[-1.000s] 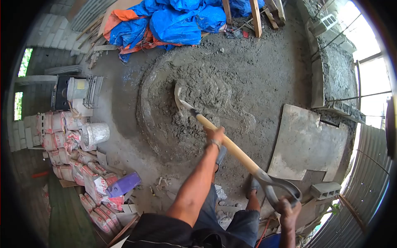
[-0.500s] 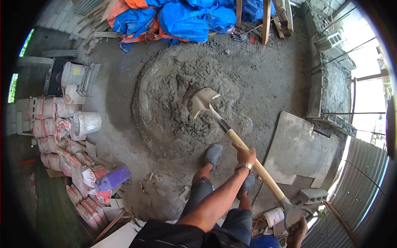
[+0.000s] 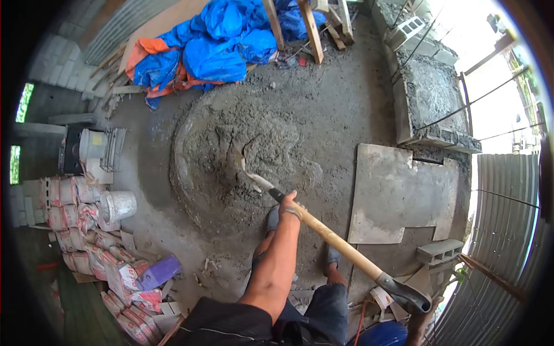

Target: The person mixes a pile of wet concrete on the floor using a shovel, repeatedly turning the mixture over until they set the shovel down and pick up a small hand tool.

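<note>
Building site interior, seen from above: a rough grey concrete floor (image 3: 352,109) bearing a broad round mound of wet grey cement mix (image 3: 208,173) with a raised rim.

The long shovel with a pale wooden shaft and a dark D-shaped grip (image 3: 332,235) runs diagonally from the lower right up to the mound. Its metal blade (image 3: 241,160) is sunk into the mix near the mound's centre and coated in cement.

The left hand (image 3: 290,206), wearing a wristband, is wrapped closed around the shaft just behind the blade socket, with the arm extended forward. The right hand (image 3: 416,321) sits at the D-grip near the lower frame edge; its fingers are mostly hidden, so their closure cannot be told.

A grey shoe (image 3: 272,219) stands at the mound's near edge, beside the left hand.

- **Above the mound:** a crumpled blue and orange tarpaulin (image 3: 219,43).
- **Left:** stacked red-and-white cement sacks (image 3: 81,216) and a white plastic bucket (image 3: 119,205).
- **Right:** a flat grey board (image 3: 398,190) and, just below it, a hollow grey concrete block (image 3: 440,252).
</note>
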